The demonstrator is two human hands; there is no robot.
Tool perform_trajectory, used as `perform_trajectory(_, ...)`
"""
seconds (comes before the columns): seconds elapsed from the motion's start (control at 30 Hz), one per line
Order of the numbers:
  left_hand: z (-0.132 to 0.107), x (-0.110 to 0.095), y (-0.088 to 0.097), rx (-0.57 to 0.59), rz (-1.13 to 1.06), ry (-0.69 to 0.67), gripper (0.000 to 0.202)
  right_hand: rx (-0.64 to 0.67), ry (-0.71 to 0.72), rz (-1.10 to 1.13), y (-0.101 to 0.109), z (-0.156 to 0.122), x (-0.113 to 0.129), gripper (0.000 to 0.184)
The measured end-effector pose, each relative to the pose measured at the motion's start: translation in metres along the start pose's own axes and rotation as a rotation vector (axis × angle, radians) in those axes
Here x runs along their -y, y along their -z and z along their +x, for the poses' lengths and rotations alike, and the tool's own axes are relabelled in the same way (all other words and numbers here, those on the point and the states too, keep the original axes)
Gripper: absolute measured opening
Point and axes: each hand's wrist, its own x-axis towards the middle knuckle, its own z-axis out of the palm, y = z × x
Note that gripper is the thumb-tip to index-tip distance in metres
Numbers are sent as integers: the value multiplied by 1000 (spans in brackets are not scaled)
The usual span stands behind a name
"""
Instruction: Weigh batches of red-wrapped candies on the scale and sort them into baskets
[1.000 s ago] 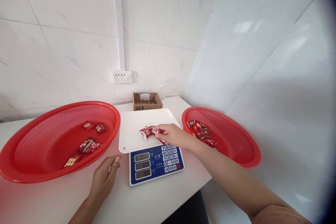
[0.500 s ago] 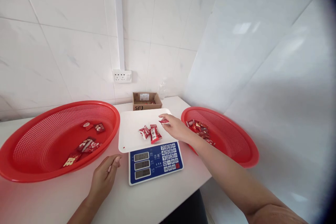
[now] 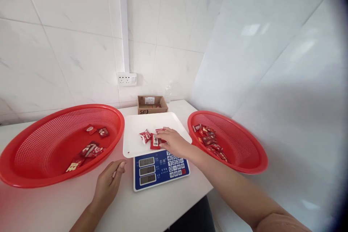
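Note:
A blue electronic scale (image 3: 160, 168) carries a white tray (image 3: 136, 130) with a few red candy packets (image 3: 149, 137) on it. My right hand (image 3: 174, 141) lies over the packets on the tray, its fingers curled onto them and partly covering them. My left hand (image 3: 108, 185) rests flat on the white table to the left of the scale, fingers together and holding nothing. A big red basket (image 3: 35, 166) at the left holds several red packets (image 3: 89, 150). A smaller red basket (image 3: 244, 159) at the right holds several more packets (image 3: 209, 139).
A small open cardboard box (image 3: 152, 104) stands against the tiled wall behind the scale, with a clear plastic bottle (image 3: 168, 94) beside it. A wall socket (image 3: 127, 79) sits above. The table's front edge runs close below the scale; a glossy white wall closes the right side.
My right hand went from the tray toward the right basket, then came back with a packet onto the pile. The packets have shifted left on the tray. My left hand stayed still.

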Motion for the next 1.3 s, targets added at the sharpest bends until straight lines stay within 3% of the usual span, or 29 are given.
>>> perform_trajectory(0.17,1,-3,0,-2,7,7,36,-27,-66,15,-2,3,1,42)
perform_trajectory(0.33,0,-4,0,2,9,-9,35,32,-66,149,4,0,4,47)
perform_trajectory(0.43,1,-4,0,0,13,-19,35,-23,-96,182,13,-7,7,46)
perform_trajectory(0.63,0,-6,2,-8,21,17,34,-286,-251,67,39,-55,-9,44)
perform_trajectory(0.73,-1,-5,2,-19,8,10,32,-356,-431,20,44,-93,-24,45)
perform_trajectory(0.87,-1,-5,1,-24,-3,5,29,-337,-709,-47,38,-136,-41,50)
perform_trajectory(0.97,-2,-7,0,-17,2,9,29,-285,-807,-81,27,-154,-47,50)
perform_trajectory(1.3,-1,-8,1,-7,44,81,34,-204,-821,-333,3,-156,-52,53)
